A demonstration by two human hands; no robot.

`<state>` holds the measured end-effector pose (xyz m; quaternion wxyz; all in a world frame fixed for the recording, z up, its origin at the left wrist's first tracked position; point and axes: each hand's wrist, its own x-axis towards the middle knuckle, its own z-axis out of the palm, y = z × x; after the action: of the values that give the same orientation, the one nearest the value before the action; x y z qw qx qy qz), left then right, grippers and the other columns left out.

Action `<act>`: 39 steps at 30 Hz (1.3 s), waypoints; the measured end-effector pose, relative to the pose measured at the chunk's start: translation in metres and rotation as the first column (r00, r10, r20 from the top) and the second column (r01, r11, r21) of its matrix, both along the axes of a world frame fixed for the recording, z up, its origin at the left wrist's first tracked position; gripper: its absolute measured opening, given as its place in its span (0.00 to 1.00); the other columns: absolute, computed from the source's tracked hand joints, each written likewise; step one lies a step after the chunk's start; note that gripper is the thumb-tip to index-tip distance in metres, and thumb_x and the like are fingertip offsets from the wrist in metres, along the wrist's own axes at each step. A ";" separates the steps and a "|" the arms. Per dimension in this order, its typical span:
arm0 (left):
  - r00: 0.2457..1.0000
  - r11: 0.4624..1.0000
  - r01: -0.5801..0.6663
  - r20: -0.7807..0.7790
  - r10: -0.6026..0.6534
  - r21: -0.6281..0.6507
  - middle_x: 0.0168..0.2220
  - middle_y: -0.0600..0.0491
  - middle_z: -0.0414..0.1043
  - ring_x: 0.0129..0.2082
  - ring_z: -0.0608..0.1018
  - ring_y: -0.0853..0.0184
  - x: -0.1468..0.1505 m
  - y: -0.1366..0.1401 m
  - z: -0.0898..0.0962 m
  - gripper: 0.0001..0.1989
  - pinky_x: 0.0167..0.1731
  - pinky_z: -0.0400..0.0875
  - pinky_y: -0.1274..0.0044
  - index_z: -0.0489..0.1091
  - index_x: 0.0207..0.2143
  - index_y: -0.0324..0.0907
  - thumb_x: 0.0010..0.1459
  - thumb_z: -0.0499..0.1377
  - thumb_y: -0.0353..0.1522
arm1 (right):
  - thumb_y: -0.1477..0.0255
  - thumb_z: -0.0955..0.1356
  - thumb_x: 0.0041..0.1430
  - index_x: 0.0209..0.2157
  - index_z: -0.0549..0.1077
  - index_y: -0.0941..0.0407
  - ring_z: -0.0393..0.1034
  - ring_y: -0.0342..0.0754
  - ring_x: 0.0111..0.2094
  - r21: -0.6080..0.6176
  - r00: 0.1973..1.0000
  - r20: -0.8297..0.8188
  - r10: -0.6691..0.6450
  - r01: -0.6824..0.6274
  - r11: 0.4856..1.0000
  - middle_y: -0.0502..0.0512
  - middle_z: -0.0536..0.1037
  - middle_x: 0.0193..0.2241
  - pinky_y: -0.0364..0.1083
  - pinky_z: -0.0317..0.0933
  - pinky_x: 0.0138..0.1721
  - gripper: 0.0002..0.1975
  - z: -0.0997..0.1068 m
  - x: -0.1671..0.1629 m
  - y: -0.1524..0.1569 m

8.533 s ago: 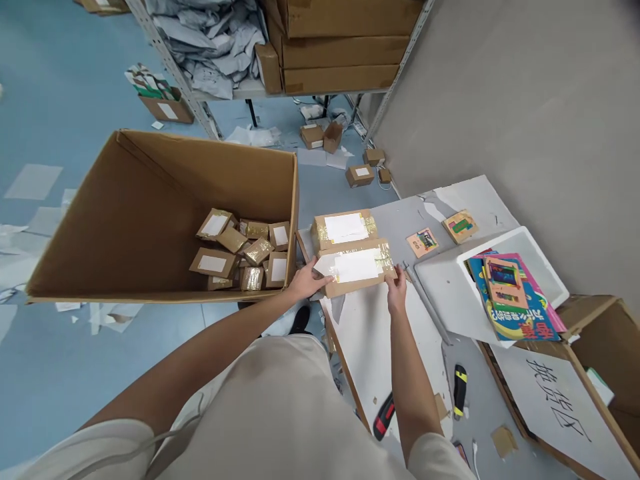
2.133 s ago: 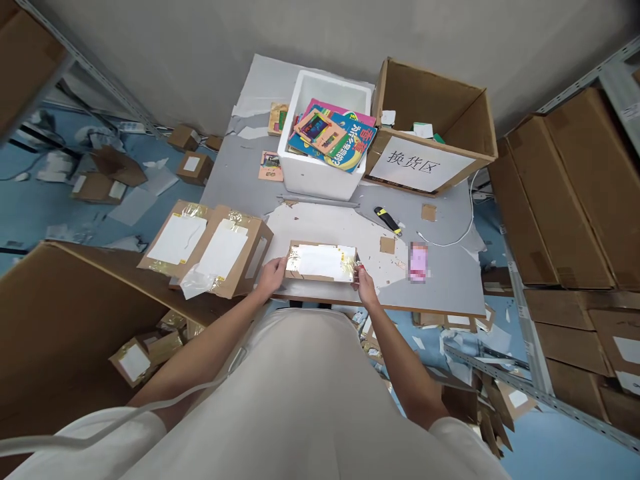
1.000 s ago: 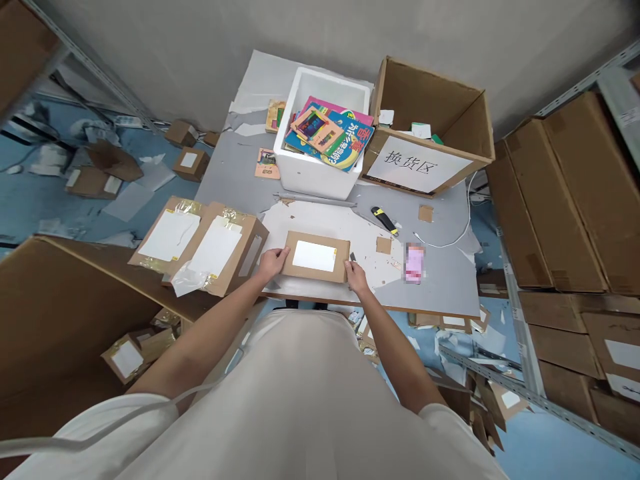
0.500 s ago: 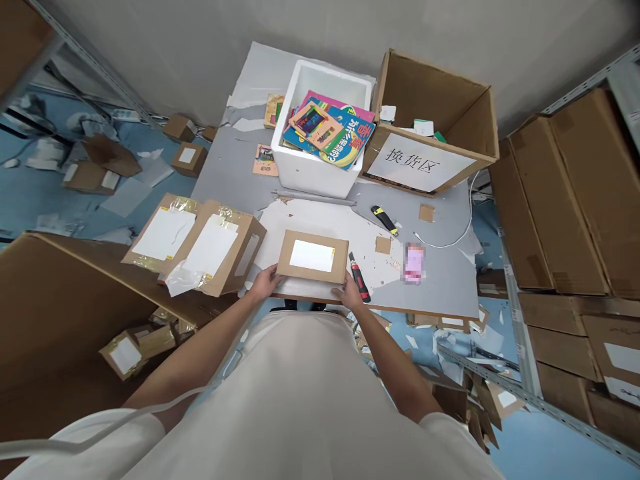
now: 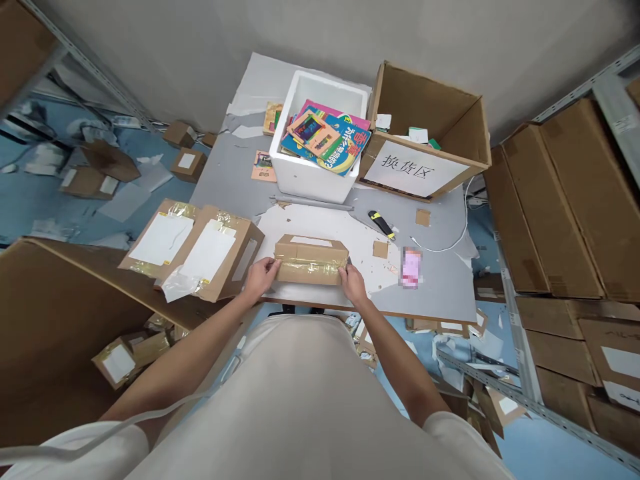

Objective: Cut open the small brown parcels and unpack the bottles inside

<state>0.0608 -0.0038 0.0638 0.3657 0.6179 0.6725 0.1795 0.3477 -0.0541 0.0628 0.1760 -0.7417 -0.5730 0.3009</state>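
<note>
Taped box [image 5: 311,267], label [image 5: 311,241] now tilted away, fingers [image 5: 271,265] grasping both ends, contact with table [image 5: 443,287] unclear

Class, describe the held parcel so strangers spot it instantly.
Find the table, then its front edge. Nearby, the left hand and right hand hold a parcel. The boxes at left show big white labels; this one's near side, only taped cardboard.

This looks like a warehouse packing room: metal shelving [image 5: 524,353] stacked with brown cartons [image 5: 575,207], taped, labelled parcels [image 5: 210,250] and a utility knife [image 5: 381,225] on the tabletop [image 5: 225,173], paper scraps [image 5: 125,202] across a blue floor [image 5: 550,447], and an open cardboard bin [image 5: 423,97] whose handwritten sign [image 5: 410,172] reads 换货区, "exchange area".
</note>
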 end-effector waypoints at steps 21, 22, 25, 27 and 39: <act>0.992 0.996 -0.090 -0.089 0.091 0.015 0.30 0.46 0.75 0.33 0.74 0.60 0.014 0.023 0.000 0.25 0.36 0.65 0.72 0.73 0.32 0.40 0.59 0.46 0.50 | 0.65 0.71 0.53 0.61 0.55 0.54 0.64 0.57 0.53 -0.456 0.922 0.380 0.077 0.114 0.883 0.63 0.67 0.51 0.50 0.61 0.47 0.36 -0.034 0.032 -0.027; 0.992 0.995 -0.095 -0.082 0.096 0.023 0.33 0.45 0.75 0.34 0.75 0.59 0.014 0.022 0.000 0.25 0.37 0.66 0.72 0.73 0.35 0.39 0.60 0.46 0.49 | 0.67 0.70 0.54 0.61 0.54 0.54 0.65 0.57 0.52 -0.468 0.922 0.377 0.088 0.108 0.877 0.64 0.67 0.51 0.50 0.61 0.47 0.36 -0.036 0.031 -0.028; 0.991 0.980 -0.107 -0.060 0.118 0.166 0.43 0.40 0.73 0.41 0.76 0.58 0.013 0.013 0.001 0.25 0.42 0.68 0.68 0.70 0.46 0.36 0.62 0.45 0.45 | 0.73 0.65 0.58 0.63 0.52 0.55 0.66 0.56 0.52 -0.435 0.951 0.298 0.085 0.055 0.899 0.65 0.67 0.51 0.51 0.61 0.49 0.33 -0.035 0.038 -0.032; 0.994 0.940 -0.028 -0.087 0.061 0.341 0.49 0.38 0.70 0.48 0.73 0.55 0.014 0.004 0.002 0.25 0.48 0.67 0.65 0.67 0.50 0.35 0.62 0.49 0.45 | 0.74 0.60 0.60 0.64 0.51 0.57 0.65 0.56 0.54 -0.307 0.976 0.218 -0.002 0.071 0.949 0.66 0.67 0.52 0.53 0.60 0.52 0.31 -0.025 0.046 -0.032; 0.836 0.655 0.547 -0.298 -0.460 0.521 0.56 0.43 0.69 0.61 0.65 0.59 0.031 -0.022 -0.037 0.20 0.57 0.63 0.62 0.63 0.58 0.42 0.66 0.46 0.31 | 0.69 0.56 0.68 0.66 0.47 0.42 0.71 0.51 0.42 -0.145 0.557 0.239 0.796 -0.790 0.596 0.57 0.72 0.47 0.47 0.64 0.41 0.27 0.078 -0.025 0.068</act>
<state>0.0916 -0.0259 0.0272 0.1438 0.8725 0.4087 0.2259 0.3230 0.0142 0.1412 -0.0682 -0.4410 -0.8604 0.2460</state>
